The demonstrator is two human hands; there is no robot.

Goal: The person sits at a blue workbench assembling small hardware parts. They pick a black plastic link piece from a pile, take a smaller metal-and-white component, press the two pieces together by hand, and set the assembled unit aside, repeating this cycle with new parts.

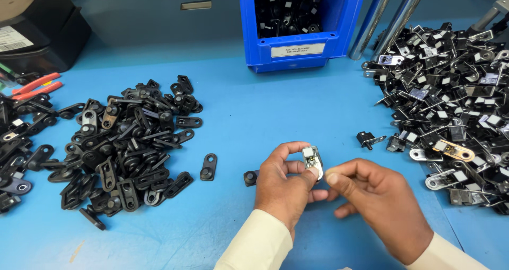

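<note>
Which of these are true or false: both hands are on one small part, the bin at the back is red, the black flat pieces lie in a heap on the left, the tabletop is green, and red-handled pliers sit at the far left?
1. Both hands are on one small part. True: the left hand and right hand pinch a small metal part.
2. The bin is red. False: the bin is blue.
3. Black flat pieces are heaped on the left. True: the heap lies there.
4. The tabletop is green. False: the table is blue.
5. Red-handled pliers sit far left. True: pliers.
</note>
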